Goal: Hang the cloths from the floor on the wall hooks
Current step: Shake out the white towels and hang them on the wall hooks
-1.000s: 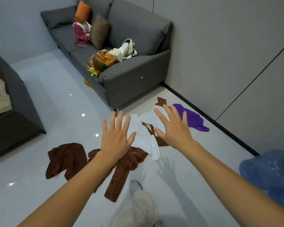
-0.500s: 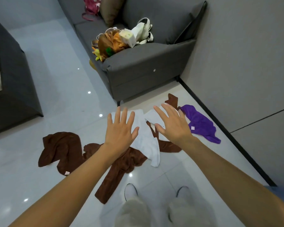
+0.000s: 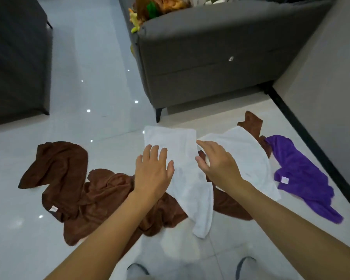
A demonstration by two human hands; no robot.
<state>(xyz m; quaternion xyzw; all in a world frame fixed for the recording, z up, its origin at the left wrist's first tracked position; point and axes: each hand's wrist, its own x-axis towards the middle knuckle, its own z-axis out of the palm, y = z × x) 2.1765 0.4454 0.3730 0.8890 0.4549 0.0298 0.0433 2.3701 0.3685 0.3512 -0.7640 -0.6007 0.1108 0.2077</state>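
Several cloths lie on the white tiled floor in front of me. A long white cloth (image 3: pixel 187 178) runs down the middle, and a second white cloth (image 3: pixel 249 158) lies to its right. Brown cloths (image 3: pixel 69 178) spread at the left and under the white ones, with a brown corner (image 3: pixel 251 123) at the back. A purple cloth (image 3: pixel 303 176) lies at the right near the wall. My left hand (image 3: pixel 153 173) hovers open, fingers straight, over the long white cloth's left edge. My right hand (image 3: pixel 217 161) is above the gap between the two white cloths, fingers bent downward, holding nothing. No wall hooks are in view.
A grey sofa (image 3: pixel 210 57) stands just behind the cloths, with stuffed items (image 3: pixel 150 9) on its seat. A dark furniture block (image 3: pixel 16 57) is at the left. The grey wall with a black skirting (image 3: pixel 303 128) runs along the right. My shoes (image 3: pixel 245 269) show at the bottom.
The view has tilted down and come closer to the floor. Both hands have dropped toward the white cloths, and the right hand's fingers have bent downward.
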